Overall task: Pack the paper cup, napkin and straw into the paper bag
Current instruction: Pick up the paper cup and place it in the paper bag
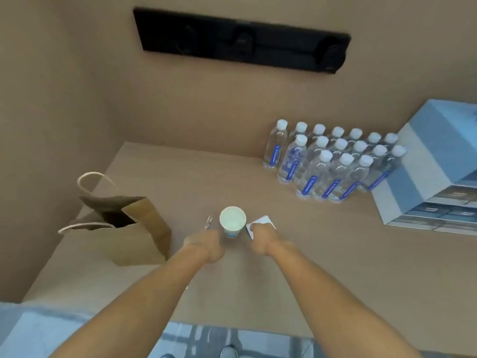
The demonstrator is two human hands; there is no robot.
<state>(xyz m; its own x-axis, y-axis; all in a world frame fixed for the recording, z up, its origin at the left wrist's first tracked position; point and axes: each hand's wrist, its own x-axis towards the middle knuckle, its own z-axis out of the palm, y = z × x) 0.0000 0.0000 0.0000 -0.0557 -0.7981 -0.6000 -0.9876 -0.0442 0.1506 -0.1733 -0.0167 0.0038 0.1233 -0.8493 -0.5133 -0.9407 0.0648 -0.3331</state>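
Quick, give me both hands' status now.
Left hand: closed around the straw, left of the paper cup.
Right hand: fingers on the napkin on the table; whether it grips cannot be told.

- The bag point(134, 236) on the left is matt brown paper with twisted cord handles.
- The cup point(232, 221) is paper, pale and smooth inside.
- The napkin point(260, 223) is soft white paper.
- The table point(196, 177) looks like matt, light wood grain.
- The bottles point(333, 161) at far right are clear glossy plastic, white caps, blue labels.
- The box point(433, 161) is smooth printed cardboard.
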